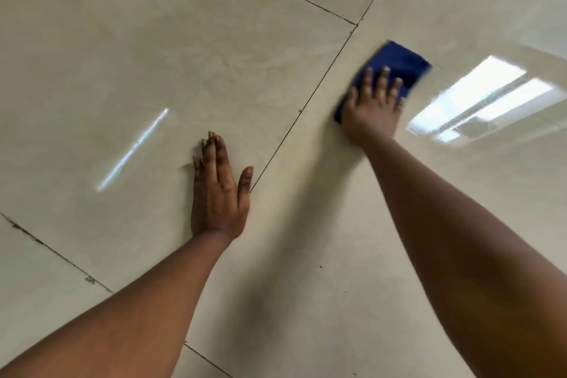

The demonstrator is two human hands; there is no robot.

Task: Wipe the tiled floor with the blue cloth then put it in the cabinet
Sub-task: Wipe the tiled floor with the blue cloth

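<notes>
A folded blue cloth (399, 63) lies flat on the glossy beige tiled floor (153, 55), on the tile right of a dark grout line. My right hand (372, 107) presses down on the cloth's near half, fingers spread, and looks slightly blurred. My left hand (217, 193) rests palm down on the neighbouring tile, fingers together and thumb out, holding nothing. No cabinet is in view.
Dark grout lines (306, 101) cross the floor, with small dirt specks along the one at lower left (30, 236). A bright window reflection (481, 98) shines right of the cloth, and a thin light streak (132, 149) lies left of my left hand.
</notes>
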